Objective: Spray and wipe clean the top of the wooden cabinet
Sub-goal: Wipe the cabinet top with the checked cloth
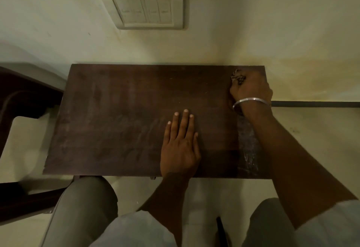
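The dark wooden cabinet top (126,114) fills the middle of the head view, with faint wipe streaks across it and a wet shiny strip along its right side. My left hand (180,145) lies flat on the wood near the front edge, fingers straight. My right hand (250,89) is at the far right corner, fingers curled round a dark bunched cloth (238,77) that sticks out past the knuckles and presses on the wood. A metal bangle sits on that wrist. No spray bottle is in view.
A pale wall with a switch panel (148,9) rises right behind the cabinet. Dark wooden furniture (23,94) stands close on the left. A dark skirting line (315,104) runs off to the right. My knees are below the front edge.
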